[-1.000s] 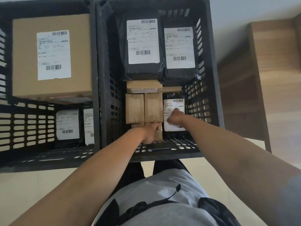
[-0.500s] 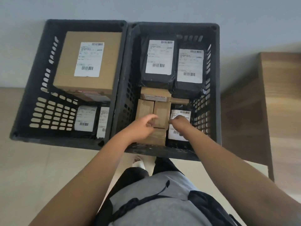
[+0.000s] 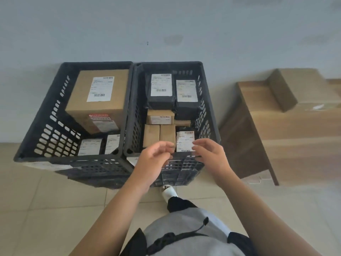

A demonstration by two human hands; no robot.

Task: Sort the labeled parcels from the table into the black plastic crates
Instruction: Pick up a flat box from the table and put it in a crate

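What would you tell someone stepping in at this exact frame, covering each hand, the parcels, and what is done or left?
Left hand: empty, fingers loosely curled, above the near rim of the right crate.
Right hand: empty, relaxed, over the same rim.
Right crate holds two black labeled bags at the back, small brown boxes in the middle, and a labeled parcel near front.
Left crate holds a large brown box and smaller labeled parcels.
Done: these parcels are crated.
Left: a cardboard box lies on the wooden table; whether it needs sorting is unclear.
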